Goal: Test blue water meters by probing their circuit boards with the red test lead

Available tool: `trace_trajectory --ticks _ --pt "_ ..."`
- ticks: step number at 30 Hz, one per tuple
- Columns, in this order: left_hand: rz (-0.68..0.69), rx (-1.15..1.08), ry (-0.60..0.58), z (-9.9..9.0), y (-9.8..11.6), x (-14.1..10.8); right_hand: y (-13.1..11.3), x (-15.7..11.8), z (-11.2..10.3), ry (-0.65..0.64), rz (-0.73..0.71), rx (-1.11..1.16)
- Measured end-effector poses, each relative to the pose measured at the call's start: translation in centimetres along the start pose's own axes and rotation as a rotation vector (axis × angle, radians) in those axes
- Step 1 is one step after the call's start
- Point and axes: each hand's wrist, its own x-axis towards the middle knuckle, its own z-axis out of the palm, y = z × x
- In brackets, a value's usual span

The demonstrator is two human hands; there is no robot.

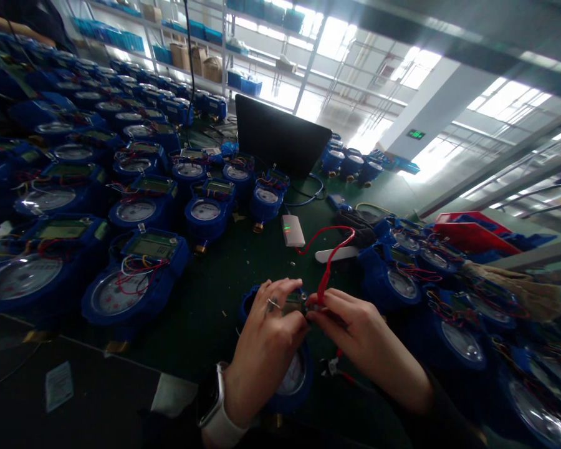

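Directly in front of me lies a blue water meter (303, 394), partly hidden under my hands. My left hand (267, 333) is curled over its display end, fingers closed around the housing; a ring and a watch show on this hand and wrist. At the meter's display, my right hand (362, 327) pinches the end of a red cable (326, 279), its tip mostly covered by the fingers. From there the cable loops back to a small grey box (292, 231) with lit green and orange lights.
Rows of blue water meters with loose wires (135, 265) fill the left; more meters (404, 284) crowd the right. A dark laptop (280, 134) stands behind. Cutters (330, 368) lie beside my right wrist. A red bin (474, 231) is at far right. Another person's arm (16, 26) shows top left.
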Motion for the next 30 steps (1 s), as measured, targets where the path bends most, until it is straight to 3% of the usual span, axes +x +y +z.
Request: trace_trajectory --ticks 23,30 --pt "-0.052 0.001 -0.001 0.3 0.1 -0.3 0.4 0.4 0.3 0.004 -0.015 0.035" --pt "-0.012 0.054 0.197 3.0 -1.1 -0.8 4.3 0.0 1.5 0.078 -0.173 -0.034"
